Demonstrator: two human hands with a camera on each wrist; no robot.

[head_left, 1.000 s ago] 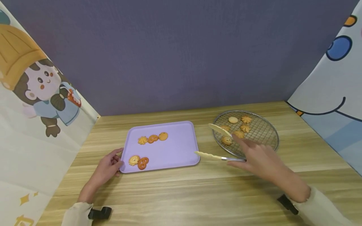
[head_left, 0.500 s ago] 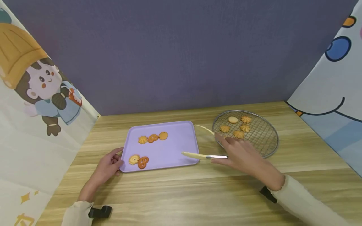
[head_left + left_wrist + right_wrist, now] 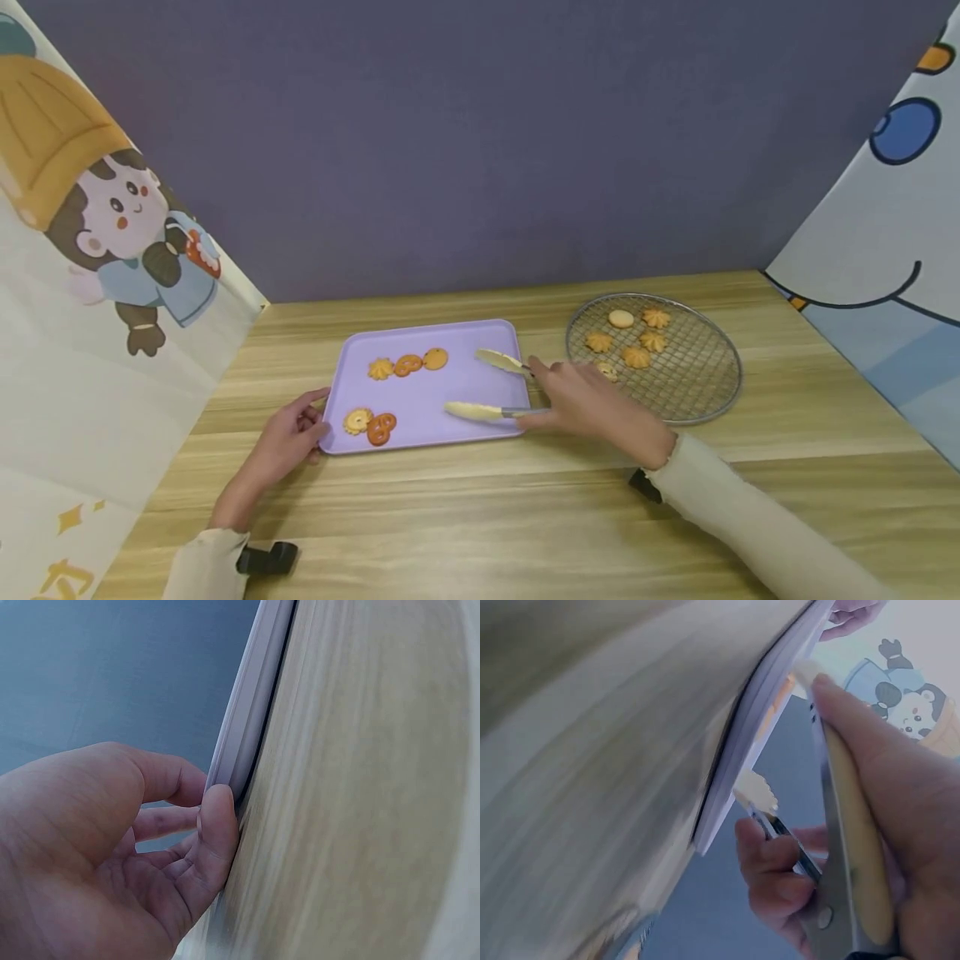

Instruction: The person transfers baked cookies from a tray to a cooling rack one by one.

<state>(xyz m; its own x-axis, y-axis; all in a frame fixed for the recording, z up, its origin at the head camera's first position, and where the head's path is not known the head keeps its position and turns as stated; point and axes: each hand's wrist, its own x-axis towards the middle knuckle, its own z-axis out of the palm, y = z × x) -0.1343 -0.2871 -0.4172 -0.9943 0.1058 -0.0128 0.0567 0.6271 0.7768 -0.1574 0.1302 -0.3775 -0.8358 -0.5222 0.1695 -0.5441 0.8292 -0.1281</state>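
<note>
My left hand (image 3: 283,432) pinches the left edge of a lilac tray (image 3: 465,385) near its front corner; the left wrist view shows thumb and fingers at the tray's rim (image 3: 247,697). My right hand (image 3: 592,406) holds tongs (image 3: 517,411) with pale tips and a metal body (image 3: 836,847). Their arms stand apart over the tray's right part, with nothing between them. On the tray lie a flower-shaped cookie (image 3: 381,369), a pretzel cookie (image 3: 408,365) and a round cookie (image 3: 435,358) in a row. Nearer the front are a ring-shaped cookie (image 3: 357,421) and another pretzel cookie (image 3: 382,428).
Right of the tray lies a round wire rack (image 3: 701,375) with several cookies, mostly flower-shaped, plus a pale round cookie (image 3: 621,318). My right hand partly covers its near left side. A dark grey panel (image 3: 480,167) closes off the back of the wooden table (image 3: 450,517).
The right hand has moved left with the tongs, from over the wire rack to over the tray's right part. My left hand has stayed at the tray's edge.
</note>
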